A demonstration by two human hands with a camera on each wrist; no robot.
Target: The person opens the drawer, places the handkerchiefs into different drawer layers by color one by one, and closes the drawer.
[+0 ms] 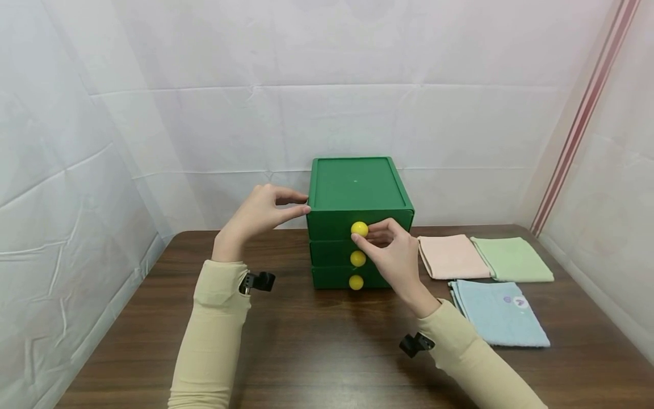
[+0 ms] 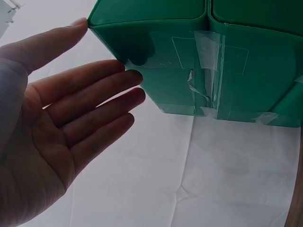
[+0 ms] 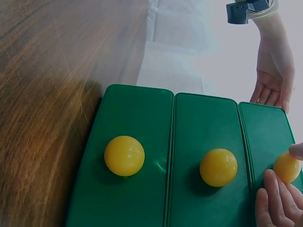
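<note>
Head view – cabinet: the green drawer unit (image 1: 360, 221) stands at frame centre on the brown table (image 1: 317, 352), three drawers stacked, all closed.
Head view – right hand: the right hand (image 1: 390, 255) pinches the top yellow knob (image 1: 359, 229) between thumb and curled fingers.
Head view – left hand: the left hand (image 1: 260, 213) has straight fingertips touching the unit's upper left front corner; it grasps nothing.
Head view – surroundings: three folded cloths – pink (image 1: 452, 257), green (image 1: 511, 259), blue (image 1: 498, 311) – lie at right.
Left wrist view – side wall: the open palm lies at left, its fingertips (image 2: 135, 75) against the smooth plastic wall, which carries clear tape (image 2: 206, 71).
Right wrist view – knobs: the lower knob (image 3: 124, 155) and the middle knob (image 3: 218, 167) are free; fingers (image 3: 274, 203) close on the third at the right edge.
Handling judgement: rigid, light, likely to slide on the table. Hold point – the round knob, glossy and probably slippery; brace the body.
</note>
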